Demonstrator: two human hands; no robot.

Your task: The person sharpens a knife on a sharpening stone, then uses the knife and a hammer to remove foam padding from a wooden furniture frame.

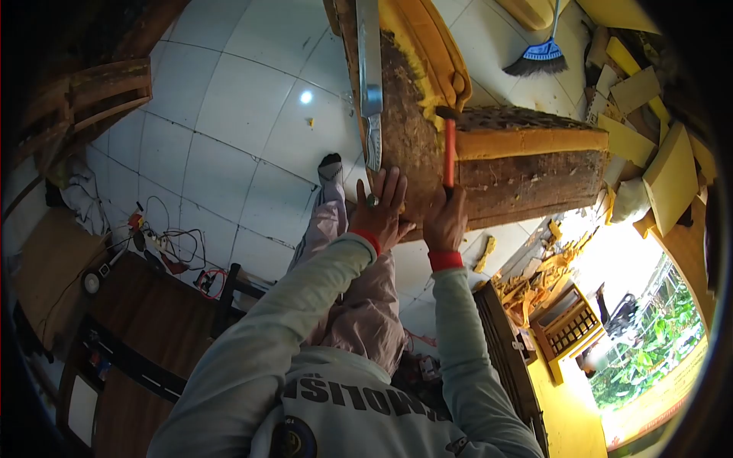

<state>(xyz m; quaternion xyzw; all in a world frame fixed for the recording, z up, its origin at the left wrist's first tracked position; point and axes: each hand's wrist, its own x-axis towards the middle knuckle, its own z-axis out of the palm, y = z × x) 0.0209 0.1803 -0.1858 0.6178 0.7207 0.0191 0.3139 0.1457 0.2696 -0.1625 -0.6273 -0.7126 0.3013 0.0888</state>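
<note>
My right hand [445,219] is closed around the red handle of a hammer [450,149], whose dark head points away from me over the furniture. My left hand [379,204] lies with its fingers spread at the near edge of the worn wooden seat frame [405,114]; a ring shows on one finger. Just beyond those fingertips, a long grey blade-like piece with a patterned handle [372,99] lies along the frame's left side. Yellow-brown upholstery [439,46] covers the far curved part of the frame, and a padded strip [527,142] runs along its right arm.
A blue broom [542,57] rests on the tiled floor at the upper right. Boards and foam scraps [637,99] pile up beyond it. Torn yellow scraps [538,286] litter the right floor. Cables [172,244] and a dark wooden table [145,328] are at the left.
</note>
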